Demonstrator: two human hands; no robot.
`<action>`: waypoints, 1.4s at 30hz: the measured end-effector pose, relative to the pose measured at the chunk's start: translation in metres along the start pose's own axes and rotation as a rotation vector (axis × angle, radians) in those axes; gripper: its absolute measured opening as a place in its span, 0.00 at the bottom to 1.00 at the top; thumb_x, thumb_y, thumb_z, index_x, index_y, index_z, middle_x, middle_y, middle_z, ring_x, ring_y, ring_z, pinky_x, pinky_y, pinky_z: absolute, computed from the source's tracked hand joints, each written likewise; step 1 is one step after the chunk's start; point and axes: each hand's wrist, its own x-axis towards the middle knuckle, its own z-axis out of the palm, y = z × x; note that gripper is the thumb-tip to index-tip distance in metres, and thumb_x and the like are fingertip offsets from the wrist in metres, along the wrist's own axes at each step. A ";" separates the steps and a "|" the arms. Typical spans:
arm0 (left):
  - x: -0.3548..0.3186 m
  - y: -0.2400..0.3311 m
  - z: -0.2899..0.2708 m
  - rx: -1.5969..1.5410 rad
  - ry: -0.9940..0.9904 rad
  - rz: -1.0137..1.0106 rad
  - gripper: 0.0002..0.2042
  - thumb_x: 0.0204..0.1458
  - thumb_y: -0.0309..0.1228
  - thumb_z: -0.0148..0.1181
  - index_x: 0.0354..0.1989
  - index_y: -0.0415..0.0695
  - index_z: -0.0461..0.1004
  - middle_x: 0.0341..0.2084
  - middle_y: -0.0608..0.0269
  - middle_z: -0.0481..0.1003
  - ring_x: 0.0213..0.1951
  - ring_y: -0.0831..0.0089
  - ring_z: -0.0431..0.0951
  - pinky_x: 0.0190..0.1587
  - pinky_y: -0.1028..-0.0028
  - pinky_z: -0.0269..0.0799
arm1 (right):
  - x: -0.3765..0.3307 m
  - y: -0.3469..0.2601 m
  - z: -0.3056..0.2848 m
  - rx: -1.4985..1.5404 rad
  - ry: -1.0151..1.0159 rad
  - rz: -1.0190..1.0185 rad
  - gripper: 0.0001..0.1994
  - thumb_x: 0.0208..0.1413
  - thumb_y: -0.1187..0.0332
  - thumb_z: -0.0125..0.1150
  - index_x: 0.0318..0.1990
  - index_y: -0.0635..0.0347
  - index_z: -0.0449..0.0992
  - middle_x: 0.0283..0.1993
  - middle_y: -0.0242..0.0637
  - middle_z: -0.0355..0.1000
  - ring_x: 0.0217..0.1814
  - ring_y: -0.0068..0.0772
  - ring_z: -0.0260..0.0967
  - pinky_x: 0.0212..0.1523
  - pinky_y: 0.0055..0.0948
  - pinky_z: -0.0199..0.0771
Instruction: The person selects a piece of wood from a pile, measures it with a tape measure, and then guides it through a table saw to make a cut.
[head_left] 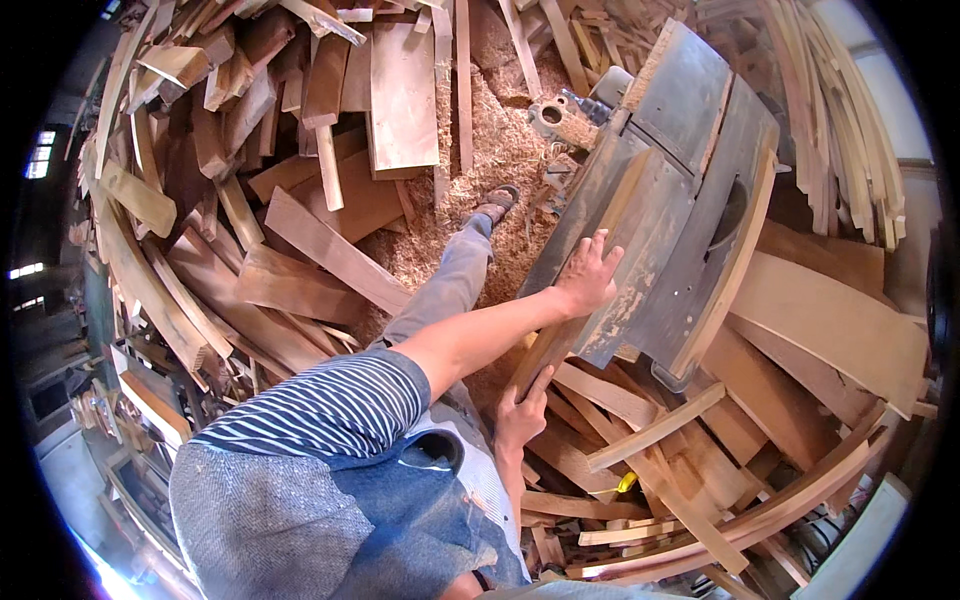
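A long, narrow wooden board (545, 355) lies lengthwise along the grey metal table (640, 290) of a woodworking machine, its near end reaching past the table's edge. My left hand (588, 278) rests on top of the board about midway, fingers stretched out and spread. At the near end, my right hand (520, 418) is closed around the board, with a finger pointing forward along it; part of this hand's grip is hidden. A second metal section (680, 85) continues the table at the far end.
Stacked planks (405, 95) and offcuts crowd the left. Wood shavings (470, 130) cover the floor around my sandalled foot (497, 203). Wide boards (830, 315) lie right of the machine, and long strips (830, 120) lean at the far right. A yellow object (627, 482) sits among the near planks.
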 end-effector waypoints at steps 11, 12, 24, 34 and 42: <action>0.099 -0.019 0.010 -0.006 -0.062 0.017 0.30 0.49 0.33 0.62 0.63 0.38 0.65 0.65 0.26 0.57 0.60 0.36 0.64 0.65 0.48 0.62 | 0.098 -0.022 0.000 -0.023 -0.008 0.006 0.42 0.53 0.69 0.65 0.77 0.53 0.57 0.36 0.50 0.76 0.29 0.54 0.76 0.25 0.45 0.77; 0.113 -0.021 0.012 -0.005 -0.070 0.012 0.30 0.49 0.33 0.62 0.63 0.39 0.65 0.65 0.27 0.57 0.61 0.36 0.64 0.66 0.48 0.62 | 0.111 -0.024 0.001 -0.045 -0.018 0.026 0.42 0.52 0.70 0.65 0.77 0.52 0.57 0.34 0.50 0.75 0.29 0.54 0.76 0.26 0.46 0.78; 0.228 -0.054 -0.006 -0.092 -0.139 0.055 0.35 0.57 0.51 0.63 0.66 0.38 0.65 0.67 0.26 0.58 0.66 0.32 0.61 0.68 0.46 0.60 | 0.275 -0.043 0.010 -0.066 0.098 0.012 0.42 0.52 0.69 0.62 0.77 0.52 0.56 0.32 0.55 0.77 0.31 0.58 0.77 0.32 0.51 0.77; -0.043 -0.202 -0.120 -0.044 -0.247 -0.452 0.33 0.59 0.45 0.61 0.65 0.30 0.65 0.69 0.37 0.61 0.69 0.43 0.63 0.70 0.53 0.59 | 0.444 -0.061 0.021 -0.175 0.146 -0.043 0.40 0.48 0.63 0.61 0.74 0.49 0.63 0.30 0.57 0.79 0.31 0.58 0.80 0.36 0.50 0.80; -0.052 -0.192 -0.105 0.013 -0.133 -0.364 0.29 0.58 0.38 0.62 0.62 0.30 0.67 0.62 0.36 0.69 0.63 0.42 0.69 0.68 0.53 0.63 | 0.462 -0.052 0.018 -0.152 0.187 -0.154 0.42 0.48 0.62 0.61 0.75 0.49 0.61 0.30 0.57 0.80 0.32 0.57 0.80 0.36 0.50 0.79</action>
